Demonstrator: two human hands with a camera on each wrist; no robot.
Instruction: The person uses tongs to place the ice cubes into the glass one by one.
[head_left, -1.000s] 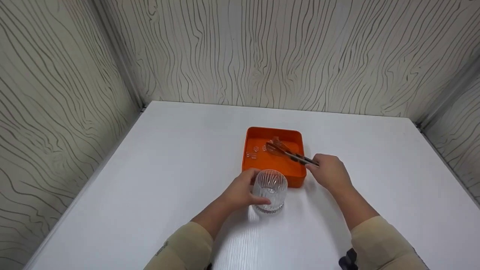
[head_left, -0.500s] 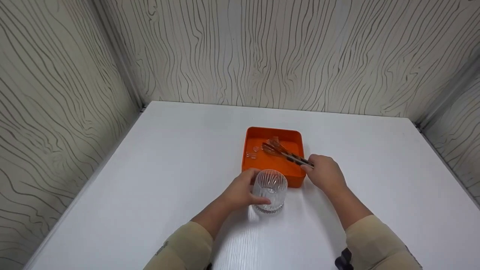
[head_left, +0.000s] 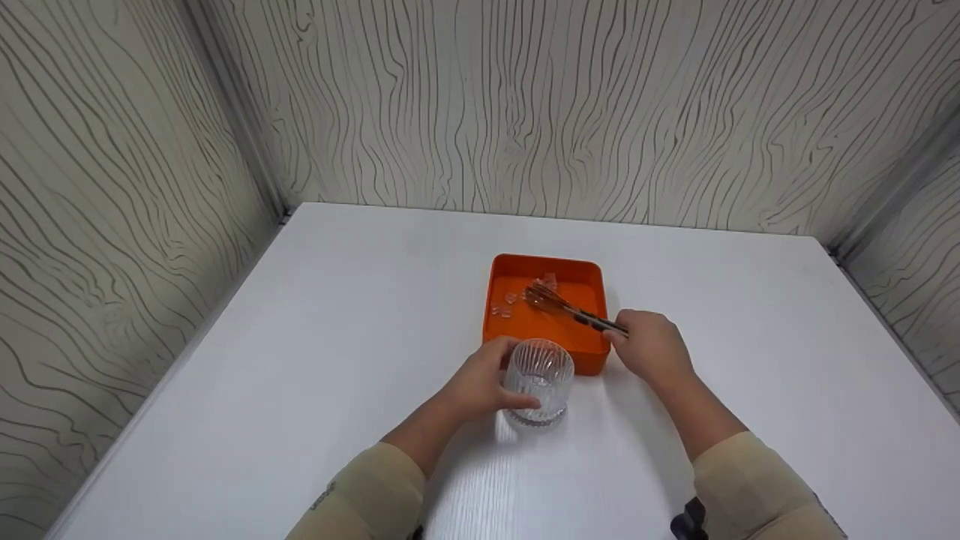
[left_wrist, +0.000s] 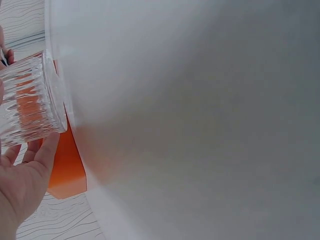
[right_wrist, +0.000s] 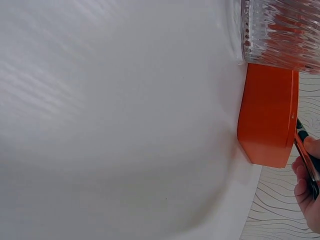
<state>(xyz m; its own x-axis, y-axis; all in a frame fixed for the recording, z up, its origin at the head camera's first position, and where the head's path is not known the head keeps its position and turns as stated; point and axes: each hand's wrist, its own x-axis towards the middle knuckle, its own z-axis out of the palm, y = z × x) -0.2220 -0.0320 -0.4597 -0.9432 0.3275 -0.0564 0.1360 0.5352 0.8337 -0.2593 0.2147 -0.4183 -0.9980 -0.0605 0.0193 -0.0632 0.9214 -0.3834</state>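
In the head view my left hand [head_left: 480,381] holds a clear ribbed glass [head_left: 541,382] at its side, thumb across the front; the glass stands on the table just before an orange tray [head_left: 551,341]. My right hand [head_left: 651,346], at the tray's right edge, grips metal tongs [head_left: 581,315] with dark handle parts. The tongs' tips reach down into the tray, beside several clear ice-like pieces [head_left: 511,298]; whether a piece lies between the tips cannot be made out. The left wrist view shows fingers along the glass [left_wrist: 35,102]. In the right wrist view the tongs [right_wrist: 306,160] sit between thumb and fingers.
A white table [head_left: 360,337] carries the tray and glass. Wood-grain patterned panels [head_left: 480,112] rise behind it and at both sides. The tray's low walls surround the clear pieces.
My right hand has shifted slightly left with the tongs, and the tongs' arms have drawn closer together. The left hand and the glass have stayed in place.
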